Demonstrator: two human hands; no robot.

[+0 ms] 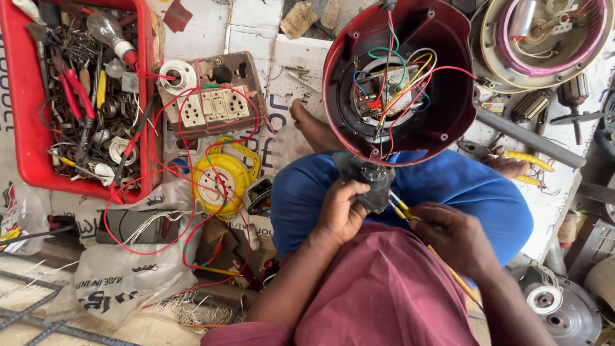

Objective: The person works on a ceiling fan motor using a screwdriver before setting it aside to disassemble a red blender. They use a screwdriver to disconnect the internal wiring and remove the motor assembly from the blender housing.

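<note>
Left hand point(343, 210) is closed around the dark base point(370, 182) beneath the red fan housing point(397, 83), which rests open-side-up over the lap with coloured wires point(397, 80) exposed, while the right hand point(451, 234) is clenched on a yellow-handled tool point(410, 214) whose tip touches that base.

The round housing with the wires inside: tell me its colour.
Red shell, dark inside; the head view shows it, above the left hand.

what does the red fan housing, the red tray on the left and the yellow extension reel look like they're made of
Red fan housing: likely painted metal, going by its thin glossy curved wall. Red tray: probably moulded plastic, with thick, dull, rounded rims. Yellow extension reel: apparently plastic, smooth with moulded sockets.
</note>
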